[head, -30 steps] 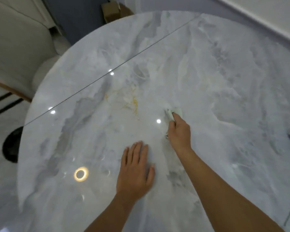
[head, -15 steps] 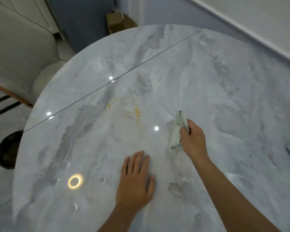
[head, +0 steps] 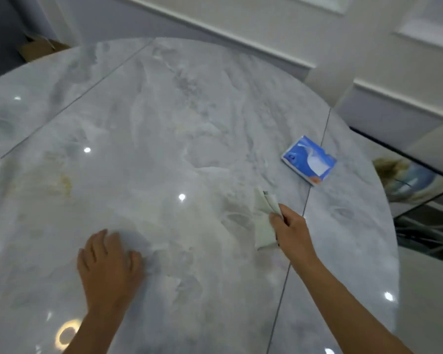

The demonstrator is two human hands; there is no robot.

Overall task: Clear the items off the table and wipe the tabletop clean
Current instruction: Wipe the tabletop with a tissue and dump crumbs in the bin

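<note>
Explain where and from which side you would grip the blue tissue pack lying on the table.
Probably come from above and pinch the blue tissue pack across its shorter width, by the long edges. It lies flat on the table, nothing touching it, so both edges are free.

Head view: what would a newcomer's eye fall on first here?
The blue and white tissue packet stands out, lying flat on the glossy grey marble tabletop, right of centre. Nearer, the right hand pinches a folded pale wipe, while the left hand rests on the top. Faint yellowish smears show far left.
</note>
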